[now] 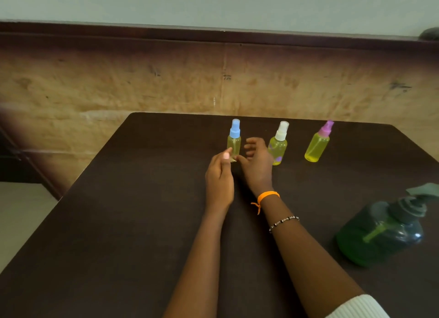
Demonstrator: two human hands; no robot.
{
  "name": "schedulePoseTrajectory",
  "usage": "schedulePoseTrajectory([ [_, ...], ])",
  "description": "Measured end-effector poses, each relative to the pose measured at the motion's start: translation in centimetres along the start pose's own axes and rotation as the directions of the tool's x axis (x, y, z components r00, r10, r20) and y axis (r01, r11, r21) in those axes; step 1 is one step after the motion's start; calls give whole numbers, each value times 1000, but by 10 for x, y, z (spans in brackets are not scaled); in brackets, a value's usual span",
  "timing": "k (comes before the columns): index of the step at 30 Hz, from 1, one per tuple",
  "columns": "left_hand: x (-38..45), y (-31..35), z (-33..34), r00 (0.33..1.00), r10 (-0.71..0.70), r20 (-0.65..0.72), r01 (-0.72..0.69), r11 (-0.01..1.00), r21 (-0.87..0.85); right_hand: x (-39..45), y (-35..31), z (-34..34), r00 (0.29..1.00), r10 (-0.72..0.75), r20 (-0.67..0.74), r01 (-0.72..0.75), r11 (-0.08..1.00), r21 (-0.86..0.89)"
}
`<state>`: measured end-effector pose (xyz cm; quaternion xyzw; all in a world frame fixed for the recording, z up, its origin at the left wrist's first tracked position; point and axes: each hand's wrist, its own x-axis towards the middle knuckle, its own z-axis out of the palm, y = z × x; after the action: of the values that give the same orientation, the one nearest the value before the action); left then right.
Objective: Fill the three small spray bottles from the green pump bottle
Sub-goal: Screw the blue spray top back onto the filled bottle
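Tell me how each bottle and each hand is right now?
blue-capped spray bottle: upright, capped, between both hands.
white-capped spray bottle: upright, capped, yellow liquid inside.
pink-capped spray bottle: upright, capped, yellow liquid inside.
green pump bottle: upright, pump on.
left hand: open, beside the blue-capped bottle.
right hand: open, fingers spread.

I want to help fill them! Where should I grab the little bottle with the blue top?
Hold the blue-capped bottle around its round yellow body, below the cap. It stands upright at the left end of the row, so come from its left, where the table is open; the white-capped bottle stands to its right.
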<state>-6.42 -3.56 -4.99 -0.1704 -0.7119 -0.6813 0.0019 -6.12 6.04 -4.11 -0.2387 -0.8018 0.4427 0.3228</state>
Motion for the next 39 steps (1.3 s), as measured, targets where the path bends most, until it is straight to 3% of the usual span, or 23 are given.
schedulePoseTrajectory([
  [3, -1, 1, 1, 1000, -1, 4, 1, 1000, -2, -8, 7, -25, 964, -25, -266, 13, 999, -47],
  [5, -2, 2, 1, 1000, -17, 18, 17, 1000, -11, -6, 14, -40, 928, -14, -372, -18, 996, -83],
  [8, -4, 4, 1, 998, -34, 54, 35, 999, -14, 10, 30, -48, 947, 129, -296, -165, 981, -98],
  [12, -5, 7, 3, 992, -57, 114, 53, 998, 34, 20, 34, -42, 975, 149, -166, -171, 977, -127],
  [20, -8, 10, 3, 975, -78, 208, 65, 996, 69, 18, 31, -31, 979, 136, -153, -152, 984, -94],
  [22, -8, 9, 4, 976, -73, 207, 58, 995, 75, 13, 31, -39, 969, 117, -217, -134, 989, -66],
  [24, -8, 9, 4, 976, -59, 209, 41, 995, 89, 5, 31, -50, 919, 125, -373, -141, 990, -16],
  [26, -8, 9, 5, 975, -55, 216, 35, 995, 95, 3, 31, -60, 816, 183, -548, -210, 978, 14],
  [29, -8, 9, 5, 974, -67, 217, 51, 996, 79, 19, 30, -73, 690, 287, -664, -375, 927, 12],
  [35, -7, 8, 5, 974, -77, 214, 66, 996, 60, 54, 40, -81, 794, 329, -511, -341, 937, 72],
  [39, -6, 7, 4, 973, -74, 217, 64, 997, 52, 55, 45, -80, 820, 313, -479, -328, 943, 56],
])
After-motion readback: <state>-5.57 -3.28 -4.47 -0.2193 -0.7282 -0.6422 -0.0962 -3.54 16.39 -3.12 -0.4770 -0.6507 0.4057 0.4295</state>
